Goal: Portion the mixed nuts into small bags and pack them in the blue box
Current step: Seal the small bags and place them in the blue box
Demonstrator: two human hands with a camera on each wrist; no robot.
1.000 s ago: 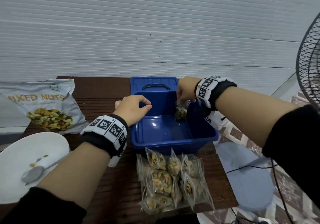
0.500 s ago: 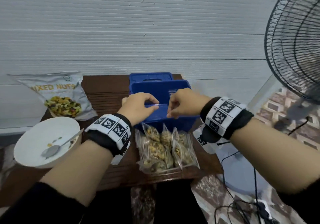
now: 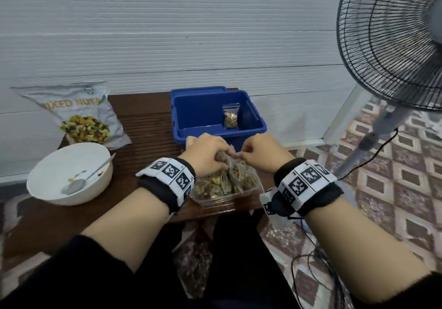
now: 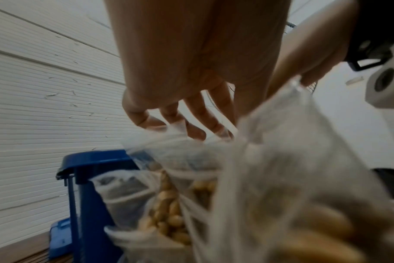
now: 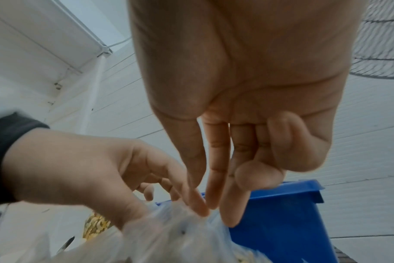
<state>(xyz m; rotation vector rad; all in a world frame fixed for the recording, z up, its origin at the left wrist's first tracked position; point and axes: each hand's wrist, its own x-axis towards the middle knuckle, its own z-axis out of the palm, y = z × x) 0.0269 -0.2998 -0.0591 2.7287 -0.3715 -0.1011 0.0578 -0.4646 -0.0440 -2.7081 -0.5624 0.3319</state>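
Note:
The blue box [image 3: 254,127] stands open at the back of the table, with one small bag of nuts [image 3: 230,116] upright against its right wall. In front of it lies a pile of several filled small bags [image 3: 222,184]. My left hand [image 3: 221,156] and right hand [image 3: 235,156] are both down on the pile. The left wrist view shows my left hand [image 4: 175,128] with its fingertips curled onto a bag's top edge. In the right wrist view my right hand [image 5: 210,208] pinches a bag top. Whether both hold the same bag I cannot tell.
The large mixed nuts pouch [image 3: 81,117] leans against the wall at the left. A white bowl [image 3: 47,165] with a spoon [image 3: 86,179] sits at the table's [image 3: 143,129] left front. A standing fan [image 3: 392,45] and its cable [image 3: 311,261] are to the right.
My right hand let go of a small bag inside the blue box. Both hands drew back over the box's front edge and came down on the pile of bags.

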